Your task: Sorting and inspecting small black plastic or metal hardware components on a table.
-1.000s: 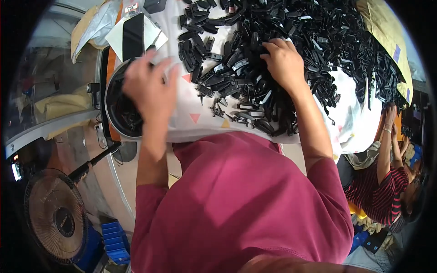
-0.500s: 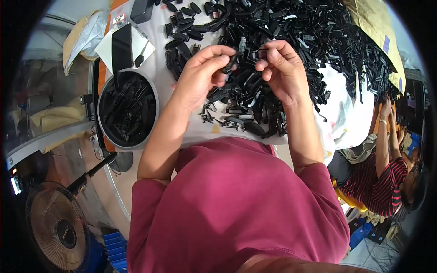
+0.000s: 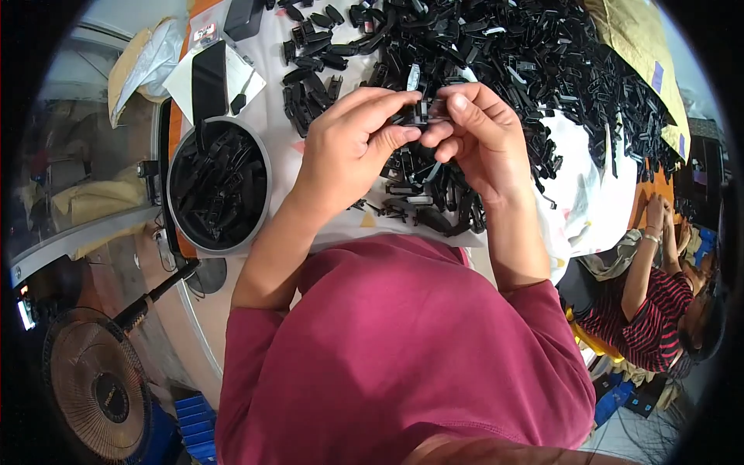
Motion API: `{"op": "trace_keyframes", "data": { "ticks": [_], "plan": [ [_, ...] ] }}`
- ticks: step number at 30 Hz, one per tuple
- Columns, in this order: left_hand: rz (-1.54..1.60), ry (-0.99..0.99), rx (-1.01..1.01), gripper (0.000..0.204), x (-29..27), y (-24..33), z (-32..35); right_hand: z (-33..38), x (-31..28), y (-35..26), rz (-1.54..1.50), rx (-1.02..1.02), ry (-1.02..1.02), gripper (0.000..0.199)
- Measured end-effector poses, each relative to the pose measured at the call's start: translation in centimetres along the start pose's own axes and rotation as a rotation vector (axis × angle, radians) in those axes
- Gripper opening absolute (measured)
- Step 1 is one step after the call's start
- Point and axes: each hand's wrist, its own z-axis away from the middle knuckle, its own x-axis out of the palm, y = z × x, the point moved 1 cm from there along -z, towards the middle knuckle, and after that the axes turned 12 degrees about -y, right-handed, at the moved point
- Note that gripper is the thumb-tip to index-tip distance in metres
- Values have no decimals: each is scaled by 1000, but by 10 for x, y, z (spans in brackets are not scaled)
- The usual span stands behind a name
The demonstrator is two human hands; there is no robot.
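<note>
Between the thumb and fingers of my left hand (image 3: 345, 151) is a small black plastic part (image 3: 417, 114). My right hand (image 3: 492, 143) comes up to it from the other side, thumb and fingers pinched at the part's right end. Whether a second small piece sits in those right fingertips is too small to make out. Both hands are raised over the near edge of a large heap of black plastic parts (image 3: 527, 70), which my fingers partly hide. A light grey piece (image 3: 413, 76) shows just beyond my fingertips.
Left of my arm stands a round grey-rimmed tub (image 3: 267, 186) of black parts. Behind it lies a dark phone-like slab (image 3: 208, 81) on white card. A fan (image 3: 101, 387) stands at lower left. At right, a co-worker in a striped shirt (image 3: 643, 322) reaches to the table.
My hands have come together, the left moving right and turning so the black part meets my right fingertips. The co-worker's arms have shifted slightly.
</note>
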Motion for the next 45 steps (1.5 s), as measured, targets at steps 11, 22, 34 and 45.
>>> {"op": "trace_keyframes", "data": {
  "ticks": [11, 22, 34, 45],
  "plan": [
    [-33, -7, 74, 33, -2, 1, 4, 11, -5, -9, 113, 147, -76, 13],
    [29, 14, 130, 33, -2, 5, -3, 13, -10, -4, -96, -32, -80, 11],
    [-228, -138, 63, 27, -5, 6, 7, 11, -13, 0, 197, 251, -33, 13],
    [804, 141, -293, 20, 22, -12, 23, 20, 2, 31, 608, -10, -91, 16]
  ]
}}
